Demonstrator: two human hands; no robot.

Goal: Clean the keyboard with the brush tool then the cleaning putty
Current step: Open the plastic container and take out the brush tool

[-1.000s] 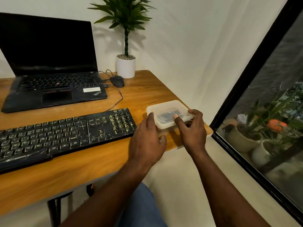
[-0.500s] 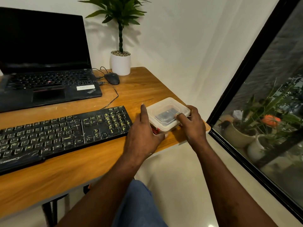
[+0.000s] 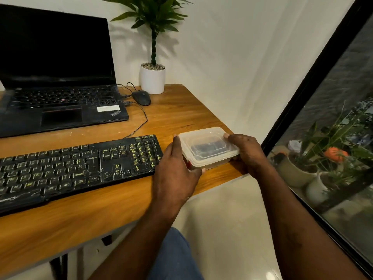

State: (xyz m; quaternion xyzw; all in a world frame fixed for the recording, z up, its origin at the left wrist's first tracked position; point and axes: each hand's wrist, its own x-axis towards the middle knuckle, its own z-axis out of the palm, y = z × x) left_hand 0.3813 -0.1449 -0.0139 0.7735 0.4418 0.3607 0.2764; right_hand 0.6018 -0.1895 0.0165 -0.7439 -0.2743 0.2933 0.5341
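Observation:
A black keyboard [image 3: 76,168] with worn, yellowish key legends lies across the wooden desk [image 3: 96,215]. To its right, at the desk's right corner, stands a translucent plastic container [image 3: 207,147] with its lid on; something dark shows through the lid and a bit of red at its lower left. My left hand [image 3: 175,172] grips the container's left side, thumb at the near corner. My right hand [image 3: 247,152] holds its right side, fingertips on the lid's edge. No brush or putty can be made out.
An open black laptop [image 3: 58,77] stands at the back left. A wired black mouse [image 3: 141,97] and a white potted plant [image 3: 152,77] sit behind the keyboard. A dark-framed window [image 3: 314,81] runs along the right. My knee in blue fabric [image 3: 175,257] shows below the desk.
My right hand has slid from the lid's top to the container's right side. My left hand stays at the left side. The camera view has shifted slightly.

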